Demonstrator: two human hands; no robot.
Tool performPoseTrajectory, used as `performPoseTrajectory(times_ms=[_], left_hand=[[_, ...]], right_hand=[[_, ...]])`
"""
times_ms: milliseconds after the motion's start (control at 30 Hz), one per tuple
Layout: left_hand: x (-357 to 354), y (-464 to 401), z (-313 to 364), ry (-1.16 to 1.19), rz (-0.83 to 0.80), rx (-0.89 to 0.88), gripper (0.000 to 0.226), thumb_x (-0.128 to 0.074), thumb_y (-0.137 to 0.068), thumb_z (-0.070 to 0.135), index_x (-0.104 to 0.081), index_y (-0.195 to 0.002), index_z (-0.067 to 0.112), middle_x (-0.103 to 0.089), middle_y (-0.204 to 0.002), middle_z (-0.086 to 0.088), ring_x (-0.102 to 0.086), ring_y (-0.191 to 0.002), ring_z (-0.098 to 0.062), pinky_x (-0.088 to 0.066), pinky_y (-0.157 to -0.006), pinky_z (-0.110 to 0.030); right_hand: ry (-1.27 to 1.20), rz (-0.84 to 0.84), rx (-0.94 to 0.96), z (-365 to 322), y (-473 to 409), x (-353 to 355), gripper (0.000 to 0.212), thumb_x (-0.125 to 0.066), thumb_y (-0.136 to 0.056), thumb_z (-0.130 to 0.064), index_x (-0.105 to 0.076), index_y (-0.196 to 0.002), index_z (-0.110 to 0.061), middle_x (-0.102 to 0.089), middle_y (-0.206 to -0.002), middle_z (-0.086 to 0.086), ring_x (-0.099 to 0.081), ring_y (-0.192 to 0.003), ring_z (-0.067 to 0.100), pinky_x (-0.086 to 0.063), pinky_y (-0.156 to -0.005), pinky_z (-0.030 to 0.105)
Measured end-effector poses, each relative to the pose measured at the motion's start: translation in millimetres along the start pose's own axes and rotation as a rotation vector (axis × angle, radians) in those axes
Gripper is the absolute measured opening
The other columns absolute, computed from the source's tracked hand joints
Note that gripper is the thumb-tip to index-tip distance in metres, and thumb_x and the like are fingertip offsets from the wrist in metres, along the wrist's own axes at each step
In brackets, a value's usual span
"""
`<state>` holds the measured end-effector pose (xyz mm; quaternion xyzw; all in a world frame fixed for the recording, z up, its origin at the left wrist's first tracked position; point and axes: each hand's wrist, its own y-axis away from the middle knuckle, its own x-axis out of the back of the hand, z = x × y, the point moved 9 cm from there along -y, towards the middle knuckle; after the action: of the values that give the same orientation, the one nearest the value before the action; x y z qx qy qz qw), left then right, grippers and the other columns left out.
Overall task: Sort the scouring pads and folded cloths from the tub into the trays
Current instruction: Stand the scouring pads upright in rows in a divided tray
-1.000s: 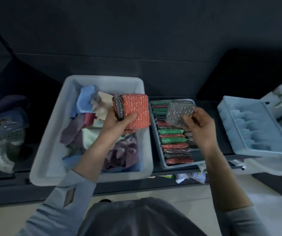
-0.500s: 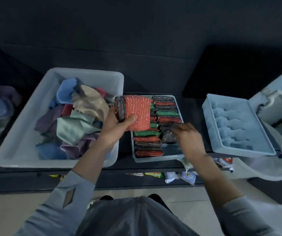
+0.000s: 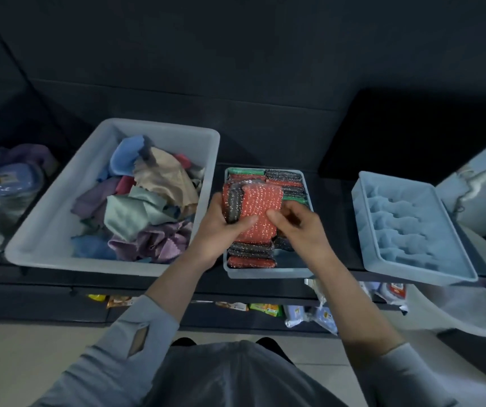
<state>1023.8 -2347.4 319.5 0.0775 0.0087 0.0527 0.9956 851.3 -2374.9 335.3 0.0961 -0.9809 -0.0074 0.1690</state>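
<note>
Loose soft cloths (image 3: 144, 207) heaped in the tub (image 3: 45, 230), limp, best pinched at a fold. Left hand (image 3: 221, 230) clamped on a small stack of scouring pads (image 3: 253, 210), light and springy, above the middle tray (image 3: 268, 273). Right hand (image 3: 300, 227) fingering the red top pad's right edge, probably pinching it.

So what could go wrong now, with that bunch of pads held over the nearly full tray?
The left hand grips several pads at once, the red scouring pad in front and a dark pad behind; one could slip as the right hand takes hold. The middle tray is packed tight, so squeezing another in might push neighbours up or out.
</note>
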Motion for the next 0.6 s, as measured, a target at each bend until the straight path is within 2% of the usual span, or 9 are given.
performPoseTrajectory(times_ms=[67,167,233,300,367,500,600], left_hand=[[-6.2,3.5,0.6,0.016,-0.025,0.009,0.042,-0.073,-0.085,0.029,-0.047,-0.118,0.03,-0.066,-0.116,0.003,-0.067,-0.102,-0.011,-0.058,-0.083,-0.034],[-10.0,7.2,2.6,0.09,-0.023,0.043,0.038,-0.057,-0.096,0.033,-0.045,-0.129,0.022,-0.062,-0.122,0.002,-0.065,-0.103,-0.011,-0.059,-0.08,-0.033],[-9.7,7.3,3.0,0.107,-0.007,0.057,0.034,-0.053,-0.099,0.029,-0.045,-0.13,0.018,-0.06,-0.122,0.001,-0.064,-0.104,-0.012,-0.06,-0.078,-0.033],[-7.3,9.0,3.0,0.122,0.016,0.068,0.031,-0.052,-0.099,0.026,-0.045,-0.128,0.018,-0.059,-0.121,0.001,-0.064,-0.105,-0.014,-0.06,-0.078,-0.034],[-1.2,10.2,1.4,0.12,0.053,0.077,0.032,-0.052,-0.098,0.027,-0.045,-0.128,0.02,-0.057,-0.122,0.002,-0.062,-0.108,-0.015,-0.06,-0.079,-0.036],[10.5,14.0,-4.7,0.107,0.122,0.095,0.044,-0.054,-0.098,0.028,-0.039,-0.138,0.019,-0.055,-0.124,0.005,-0.059,-0.109,-0.013,-0.06,-0.078,-0.038],[10.5,18.9,-5.1,0.134,0.139,0.087,0.031,-0.053,-0.098,0.025,-0.04,-0.126,0.027,-0.056,-0.112,0.013,-0.061,-0.101,-0.008,-0.061,-0.074,-0.035]], right_hand=[[-0.145,-0.027,-0.039,-4.9,3.2,-5.3,0.007,-0.071,-0.088,-0.023,-0.066,-0.088,-0.019,-0.064,-0.072,-0.018,-0.059,-0.07,-0.003,-0.048,-0.068,0.015],[-0.311,-0.018,-0.103,-0.5,6.4,-2.7,0.014,-0.069,-0.089,-0.013,-0.065,-0.102,-0.009,-0.069,-0.081,-0.006,-0.063,-0.069,0.001,-0.049,-0.062,0.015],[-0.33,0.011,-0.121,3.0,8.5,7.3,0.016,-0.067,-0.09,-0.011,-0.064,-0.106,-0.01,-0.07,-0.085,0.001,-0.064,-0.068,0.004,-0.049,-0.059,0.015],[-0.304,0.062,-0.128,10.7,12.0,26.6,0.013,-0.067,-0.09,-0.011,-0.064,-0.103,-0.014,-0.072,-0.087,0.0,-0.067,-0.072,0.006,-0.051,-0.062,0.016],[-0.087,0.089,-0.101,18.2,15.9,49.6,0.013,-0.067,-0.09,-0.016,-0.067,-0.103,-0.019,-0.074,-0.092,-0.001,-0.069,-0.081,0.011,-0.054,-0.07,0.021],[0.725,0.017,0.095,27.4,21.0,64.9,0.029,-0.073,-0.086,-0.02,-0.072,-0.114,-0.019,-0.074,-0.103,0.001,-0.068,-0.09,0.02,-0.053,-0.085,0.032],[0.999,-0.051,0.235,29.4,19.1,39.4,0.024,-0.072,-0.086,-0.022,-0.073,-0.111,-0.023,-0.072,-0.106,0.001,-0.064,-0.099,0.024,-0.053,-0.088,0.038]])
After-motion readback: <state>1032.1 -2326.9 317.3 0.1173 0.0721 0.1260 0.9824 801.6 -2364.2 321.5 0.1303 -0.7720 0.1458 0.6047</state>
